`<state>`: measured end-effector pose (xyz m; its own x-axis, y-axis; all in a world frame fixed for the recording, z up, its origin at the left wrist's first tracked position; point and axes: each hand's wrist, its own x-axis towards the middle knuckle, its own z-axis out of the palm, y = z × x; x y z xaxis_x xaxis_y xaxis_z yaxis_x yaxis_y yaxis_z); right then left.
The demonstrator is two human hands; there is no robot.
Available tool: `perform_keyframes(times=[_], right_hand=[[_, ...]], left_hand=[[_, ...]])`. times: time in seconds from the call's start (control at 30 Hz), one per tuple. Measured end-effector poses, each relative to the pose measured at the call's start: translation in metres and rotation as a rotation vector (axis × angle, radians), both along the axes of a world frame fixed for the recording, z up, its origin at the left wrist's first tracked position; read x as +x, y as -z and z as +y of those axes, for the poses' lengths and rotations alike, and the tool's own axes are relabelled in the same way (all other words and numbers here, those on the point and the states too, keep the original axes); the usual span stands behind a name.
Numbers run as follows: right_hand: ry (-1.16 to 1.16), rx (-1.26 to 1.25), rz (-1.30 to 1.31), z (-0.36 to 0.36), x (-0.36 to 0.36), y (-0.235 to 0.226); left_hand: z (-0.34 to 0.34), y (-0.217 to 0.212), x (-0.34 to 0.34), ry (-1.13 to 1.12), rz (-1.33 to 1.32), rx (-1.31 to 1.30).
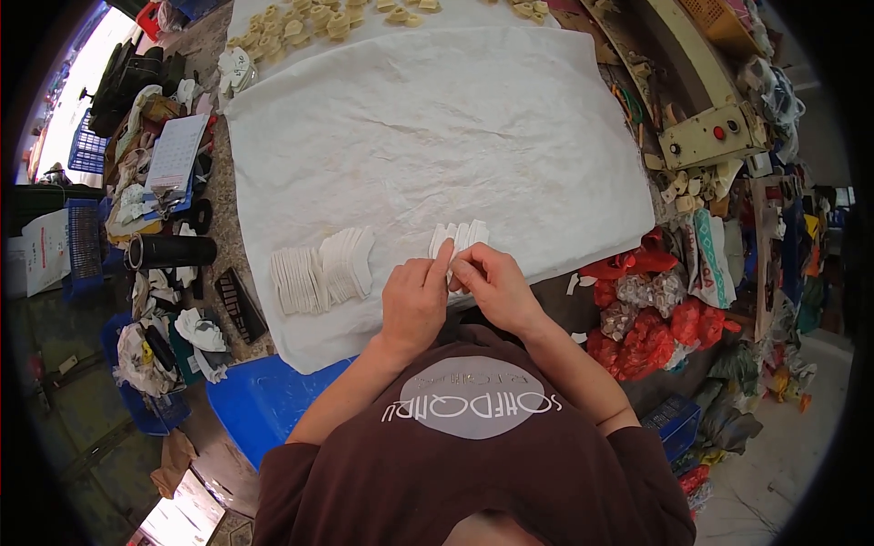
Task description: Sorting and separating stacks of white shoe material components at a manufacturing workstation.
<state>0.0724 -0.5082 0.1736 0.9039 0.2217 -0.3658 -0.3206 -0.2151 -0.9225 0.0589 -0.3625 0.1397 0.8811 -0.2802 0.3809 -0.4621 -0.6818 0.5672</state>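
My left hand (pixel 414 296) and my right hand (pixel 496 280) meet near the front edge of a white cloth (pixel 437 136). The fingers of both are bent and closed, with the tips close together; what they pinch is mostly hidden between them. Just beyond the fingertips lies a short row of thin white pieces (pixel 462 234), partly covered by my hands. To the left, on the same cloth, a longer row of similar flat white pieces (pixel 314 273) leans closely stacked, in two adjoining groups.
Many small cream-coloured parts (pixel 305 23) lie along the far edge. At the left stand a black cylinder (pixel 171 251) and a clipboard with paper (pixel 177 155). A machine with a control box (pixel 715 135) is at the far right, red plastic bags (pixel 642 337) below it. A blue surface (pixel 264 400) sits near left.
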Motion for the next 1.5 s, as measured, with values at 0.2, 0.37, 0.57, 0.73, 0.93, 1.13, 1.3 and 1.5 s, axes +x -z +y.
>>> perform_keyframes(times=[0.2, 0.37, 0.57, 0.73, 0.93, 1.13, 1.3, 1.5], right_hand=[[0.003, 0.130, 0.127, -0.005, 0.001, 0.003], [0.039, 0.264, 0.174, -0.008, -0.001, 0.006], [0.059, 0.320, 0.139, -0.008, -0.005, 0.013], [0.019, 0.168, 0.027, -0.009, -0.010, 0.023], [-0.011, -0.059, -0.190, -0.002, -0.018, 0.018], [-0.020, -0.095, -0.623, 0.007, -0.024, 0.012], [-0.379, -0.282, -0.676, 0.006, -0.028, -0.001], [-0.067, -0.385, -0.682, -0.003, -0.009, 0.024]], left_hand=[[0.000, -0.001, -0.003, 0.026, -0.017, 0.057], [-0.001, -0.006, -0.005, 0.046, 0.054, 0.000], [0.003, -0.008, -0.005, 0.085, 0.560, -0.486], [0.002, -0.009, -0.004, -0.002, 0.812, -0.599], [0.002, 0.006, -0.004, -0.042, 0.952, -0.761], [-0.002, 0.009, 0.003, -0.270, 1.136, -1.108], [0.016, 0.034, 0.013, -0.332, 1.129, -1.289], [0.005, 0.028, 0.011, -0.224, 1.107, -1.065]])
